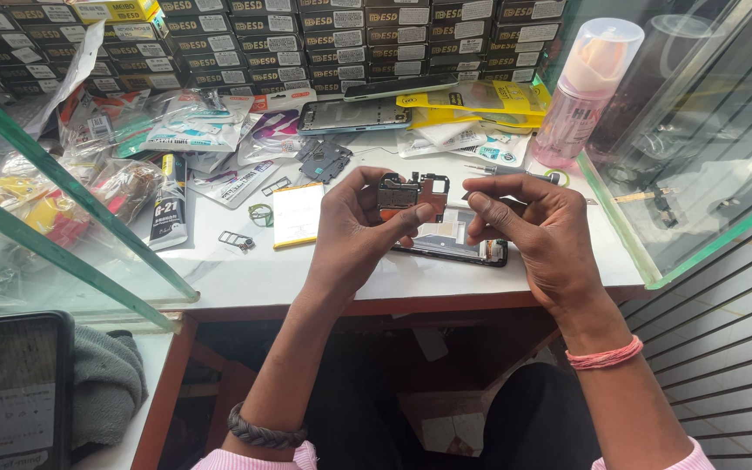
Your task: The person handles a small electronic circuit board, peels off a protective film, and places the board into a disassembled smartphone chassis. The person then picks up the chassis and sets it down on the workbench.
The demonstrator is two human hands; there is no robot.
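My left hand grips a small dark circuit board with copper-coloured shielding, held up above the white desk. Thumb and fingers pinch its left and lower edge. My right hand is just to the right of the board, its fingers curled and its fingertips close to the board's right edge; whether they touch it I cannot tell. Beneath both hands lies an opened phone body, partly hidden by them.
A flat yellow-white battery, a SIM tray and a black glue tube lie to the left. A pink spray bottle stands back right. Glass panels flank the desk; stacked boxes and parts bags fill the back.
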